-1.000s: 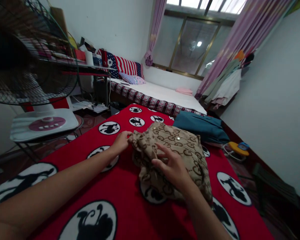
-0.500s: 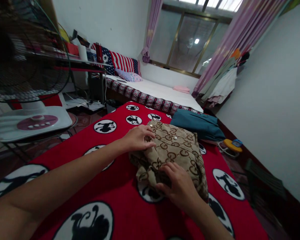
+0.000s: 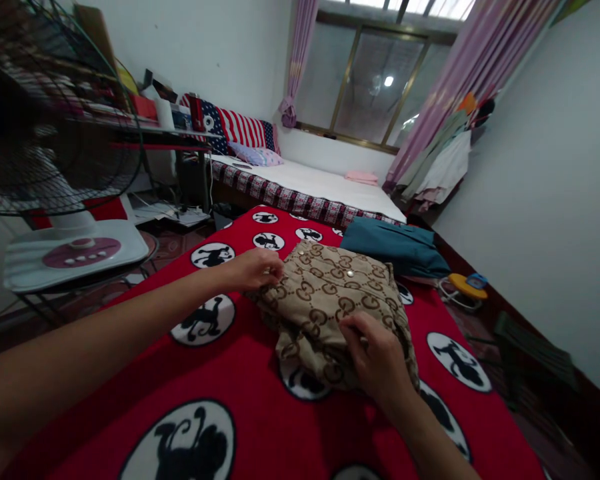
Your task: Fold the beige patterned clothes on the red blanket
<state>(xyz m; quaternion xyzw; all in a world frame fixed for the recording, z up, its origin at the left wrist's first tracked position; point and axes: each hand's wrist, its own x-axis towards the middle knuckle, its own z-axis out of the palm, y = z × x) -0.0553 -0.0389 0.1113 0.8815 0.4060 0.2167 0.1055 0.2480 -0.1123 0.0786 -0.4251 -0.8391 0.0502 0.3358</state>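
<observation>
A folded tan garment (image 3: 325, 287) with a brown letter pattern and shiny metal buttons lies on the red bedspread (image 3: 260, 413). At its left edge my left hand (image 3: 261, 269) is closed, its fingers gripping the cloth. My right hand (image 3: 377, 353) rests on the near right part of the garment, thumb and fingers drawn together on the fabric. Loose, rumpled folds bunch along the near left side. Just beyond the garment's far right corner lies a folded teal garment (image 3: 393, 245).
A fan (image 3: 55, 133) stands at the left, close by. Behind are a cluttered desk (image 3: 180, 133) and a bed with a white surface (image 3: 310, 177). Clothes (image 3: 445, 163) hang by the right wall, above a yellow stool (image 3: 467, 287).
My left hand has moved left to the garment's edge and closed, and the left part of the cloth is spread flatter. My right hand has shifted slightly right, its fingers drawn in.
</observation>
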